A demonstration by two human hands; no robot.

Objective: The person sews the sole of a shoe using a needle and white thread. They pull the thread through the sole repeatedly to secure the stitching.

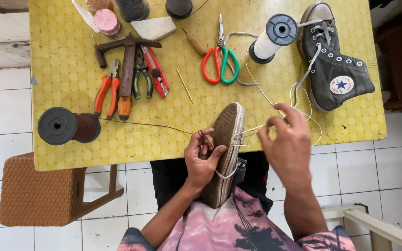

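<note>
Two hands work on one shoe, which stands on its side between them at the near edge of the yellow worktop. Its long axis runs almost straight away from the person — toe up on the worktop, heel down against the lap — and the ridged sole faces left. The left hand is curled around the sole, thumb pressed across its middle, fingers bent behind the edge; it grips the shoe firmly. The right hand sits just right of the shoe, fingers drawn together in a pinch on a white thread, which runs taut from the shoe's side seam to the fingertips. Slack thread loops away across the worktop toward a white spool lying on its side at the far right.

Beside that spool lies a second shoe — a dark high-top on its side, toe toward the far edge, laces loose. Scissors with one red and one green handle rest near the middle, points away from the person, with an awl to their left. Further left sit a hammer, orange pliers, green pliers and a red knife. A dark red spool lies at the near left corner, its thin strand reaching toward the left hand. A brown stool stands under that corner on white floor tiles.
</note>
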